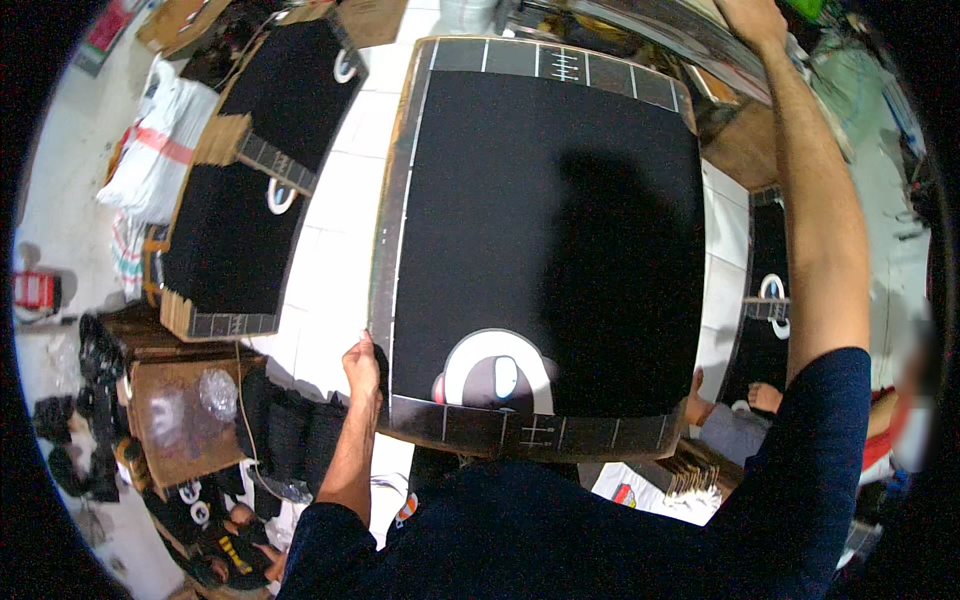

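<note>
A board (535,435) with dark, line-marked edges lies in front of me. Black fabric (480,210) covers it, printed near its front edge with a white, rounded cartoon figure (500,368). My left hand (361,368) is closed beside the board's left edge; what its fingers hold, if anything, is hidden. Stretched out to the far right, my right hand (752,22) is closed on the edge of a long framed panel (665,30), partly cut off by the top of the view. A shadow falls across the fabric's right half.
More boards with black fabric (235,235) stand at left, and others (768,245) at right. Another person's hands (765,397) show at the lower right. A brown box-like surface (180,420) and white sacks (165,150) are at left. White tiled floor (335,220) runs between boards.
</note>
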Available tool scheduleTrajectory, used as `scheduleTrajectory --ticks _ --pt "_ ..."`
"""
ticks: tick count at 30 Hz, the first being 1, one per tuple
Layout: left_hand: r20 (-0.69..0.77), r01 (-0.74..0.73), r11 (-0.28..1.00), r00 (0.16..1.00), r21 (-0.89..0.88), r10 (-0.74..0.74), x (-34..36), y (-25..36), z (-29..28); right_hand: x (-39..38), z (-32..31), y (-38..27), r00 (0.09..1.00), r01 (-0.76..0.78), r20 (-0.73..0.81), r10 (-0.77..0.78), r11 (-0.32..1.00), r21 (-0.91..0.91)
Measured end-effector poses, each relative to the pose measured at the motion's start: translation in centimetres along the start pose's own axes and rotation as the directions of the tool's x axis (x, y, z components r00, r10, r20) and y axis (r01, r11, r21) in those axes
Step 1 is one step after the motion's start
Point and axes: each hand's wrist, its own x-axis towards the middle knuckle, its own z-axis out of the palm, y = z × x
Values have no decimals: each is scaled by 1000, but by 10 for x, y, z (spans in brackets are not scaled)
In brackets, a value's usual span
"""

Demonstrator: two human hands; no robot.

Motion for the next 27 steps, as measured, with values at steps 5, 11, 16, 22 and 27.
scheduleTrajectory --ticks 5,11,16,22,27 --pt "61 54 991 996 121 -62 3 -18 49 -18 -1 -11 1000 1 -7 -2 1000 -25" --pt "76 -109 907 993 406 85 17 -33 16 -26 4 -1 1000 18 7 -19 1000 15" --pt "96 -44 890 995 453 0 28 -19 -28 -17 7 4 1000 12 1 -12 1000 16" --pt "401 -368 668 909 647 113 17 4 -13 -8 3 3 999 15 29 -15 1000 8" --pt "366 -386 499 920 776 142 13 21 0 7 1 4 1000 17 26 -17 1000 -11"
